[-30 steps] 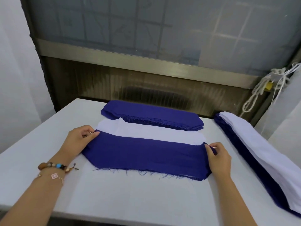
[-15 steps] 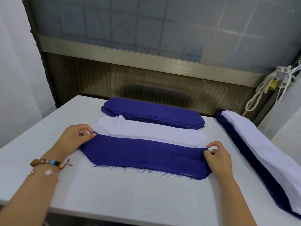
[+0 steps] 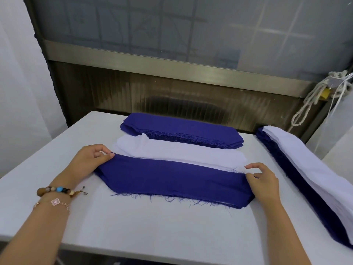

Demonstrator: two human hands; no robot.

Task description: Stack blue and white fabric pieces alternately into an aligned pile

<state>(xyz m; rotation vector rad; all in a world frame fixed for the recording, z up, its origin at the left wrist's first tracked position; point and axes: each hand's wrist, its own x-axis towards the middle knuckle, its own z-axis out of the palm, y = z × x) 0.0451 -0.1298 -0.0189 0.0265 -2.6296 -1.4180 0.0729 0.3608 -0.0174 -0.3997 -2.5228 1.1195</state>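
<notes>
**Q:** White table [image 3: 152,236], cloth everywhere, so what's where?

**A:** The mixed blue-and-white pile [image 3: 305,169] runs along the right edge and the blue stack [image 3: 181,127] is at the back. The white piece [image 3: 181,152] is just in front, with a blue piece [image 3: 172,178] laid over its near part.

**Q:** Hands?

**A:** The left hand [image 3: 86,161] pinches the blue piece's far-left corner. The right hand [image 3: 263,182] is at its right end, fingers loosely curled, but I can't tell if it's gripping.

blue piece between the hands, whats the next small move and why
Probably slide the blue piece away from you, over the white piece, until their edges meet. The left hand pinches its left corner and the right hand is at its right end, but a wide band of white shows beyond it, so the two are not aligned yet.
</notes>
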